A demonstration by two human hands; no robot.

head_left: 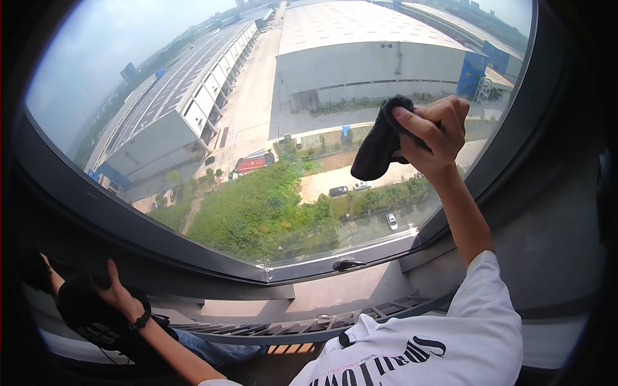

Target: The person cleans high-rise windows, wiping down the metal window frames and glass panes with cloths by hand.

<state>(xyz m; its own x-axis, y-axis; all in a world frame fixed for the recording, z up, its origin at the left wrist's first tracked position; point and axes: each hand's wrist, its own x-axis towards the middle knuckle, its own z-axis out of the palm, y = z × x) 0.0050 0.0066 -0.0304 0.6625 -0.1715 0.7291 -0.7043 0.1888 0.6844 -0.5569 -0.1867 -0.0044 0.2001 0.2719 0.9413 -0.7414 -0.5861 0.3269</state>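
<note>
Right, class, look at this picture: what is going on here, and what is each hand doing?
A person in a white printed shirt stands at a large window high above warehouse roofs. The right hand is raised and presses a dark cloth against the window glass. The left hand is low, resting open on the dark window frame. A window handle sits on the bottom frame between the two arms.
</note>
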